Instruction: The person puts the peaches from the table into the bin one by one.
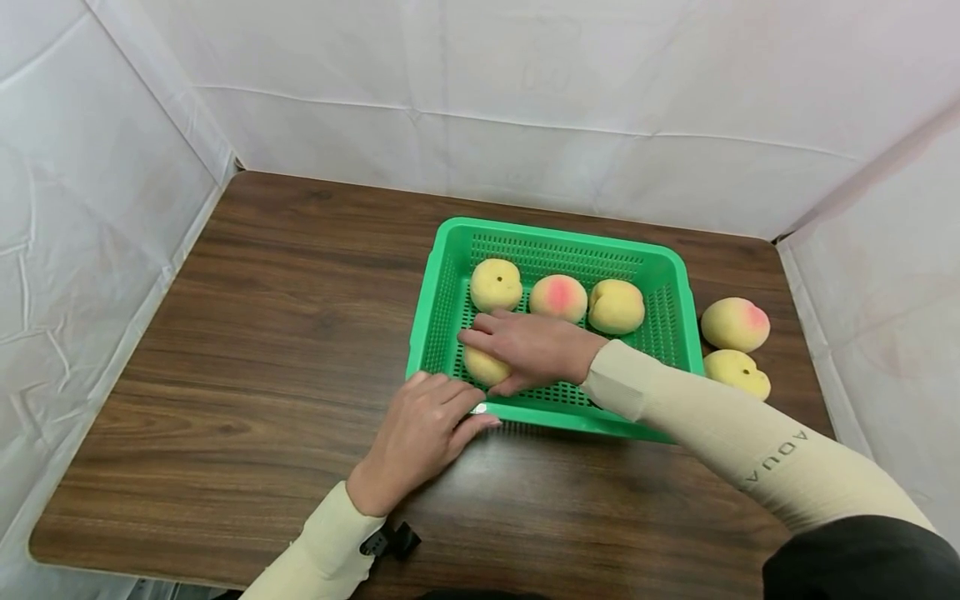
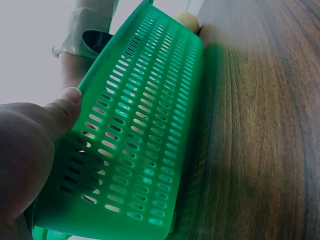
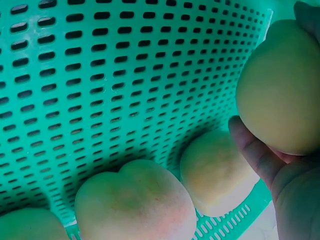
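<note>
A green slotted plastic basket (image 1: 562, 232) stands on the table. My left hand (image 1: 420, 433) grips its near left corner, fingers over the rim and thumb (image 2: 69, 102) on the outside wall in the left wrist view. Inside the basket, my right hand (image 1: 543, 346) holds a yellow peach (image 1: 483, 367) near the front left; the right wrist view shows fingers and thumb around this peach (image 3: 282, 90). Behind it, along the back of the basket, sit a yellow peach (image 1: 495, 285), a pink-blushed peach (image 1: 558, 297) and another yellow peach (image 1: 617, 307).
Right of the basket, a pink-tipped peach (image 1: 735, 324) and a yellow peach (image 1: 737, 373) lie on the brown wooden table (image 1: 300, 333). White sheeting (image 1: 525, 108) hangs behind the table and along both sides. My right forearm crosses the basket's front right rim.
</note>
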